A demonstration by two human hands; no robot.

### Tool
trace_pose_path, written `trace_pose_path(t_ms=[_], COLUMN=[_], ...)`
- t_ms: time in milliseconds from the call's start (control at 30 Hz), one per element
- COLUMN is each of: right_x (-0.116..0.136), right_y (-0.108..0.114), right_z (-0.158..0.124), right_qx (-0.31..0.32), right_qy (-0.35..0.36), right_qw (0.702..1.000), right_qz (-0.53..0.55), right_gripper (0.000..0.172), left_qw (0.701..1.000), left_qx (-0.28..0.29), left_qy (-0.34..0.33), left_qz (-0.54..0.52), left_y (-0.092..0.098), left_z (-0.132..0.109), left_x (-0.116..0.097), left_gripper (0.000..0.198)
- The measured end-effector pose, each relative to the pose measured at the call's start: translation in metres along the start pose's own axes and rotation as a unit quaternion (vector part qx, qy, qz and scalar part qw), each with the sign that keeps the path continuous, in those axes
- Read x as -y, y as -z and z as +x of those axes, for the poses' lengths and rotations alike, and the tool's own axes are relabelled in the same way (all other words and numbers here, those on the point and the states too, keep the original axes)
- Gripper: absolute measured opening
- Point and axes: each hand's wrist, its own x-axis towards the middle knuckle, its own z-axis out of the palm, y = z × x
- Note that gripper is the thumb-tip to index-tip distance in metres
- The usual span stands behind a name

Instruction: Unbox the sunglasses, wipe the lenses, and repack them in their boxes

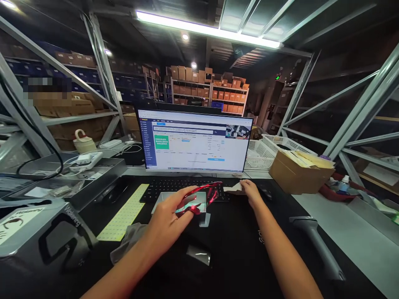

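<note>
My left hand (171, 211) is closed on a glossy red, thin-framed curved object (213, 193); its exact kind is unclear. Behind and under that hand stands a small open white box (202, 197) with something greenish inside. At the keyboard's right end my right hand (249, 192) pinches a whitish folded piece of paper or card (233, 189). A shiny clear plastic piece (198, 254) lies on the black mat below. Left of my left hand are a crumpled grey cloth or pouch (132, 238) and a yellow label sheet (124, 216).
A monitor (193, 153) stands behind the black keyboard (174, 182). To the right are a mouse (264, 192), a barcode scanner (318, 245), a cardboard box (299, 174) and white baskets (258, 153). A dark printed box (59, 236) occupies the left, near a grey tray (102, 178).
</note>
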Motion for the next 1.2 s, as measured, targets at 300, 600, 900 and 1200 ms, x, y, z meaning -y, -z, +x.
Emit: trace_pose_path(t_ms=[300, 600, 900, 1200], right_x=[0.079, 0.129, 0.116, 0.114], right_y=[-0.053, -0.068, -0.08, -0.092], right_z=[-0.129, -0.194, -0.195, -0.185], right_qx=[0.146, 0.2, 0.118, 0.072], right_qy=[0.224, 0.51, 0.333, 0.203], right_qw=[0.901, 0.836, 0.911, 0.9], right_qz=[0.343, 0.039, 0.214, 0.378], right_gripper=[0.046, 0.03, 0.014, 0.024], left_qw=[0.991, 0.993, 0.991, 0.994], left_qx=[-0.127, -0.118, -0.058, -0.046], left_qy=[-0.029, -0.017, -0.118, -0.096], left_qz=[-0.023, 0.004, 0.024, 0.032], left_y=[-0.002, -0.003, -0.015, -0.018], left_z=[0.001, -0.018, -0.017, -0.016], left_x=[0.003, 0.0, 0.005, 0.003], left_gripper=[0.049, 0.092, 0.068, 0.064])
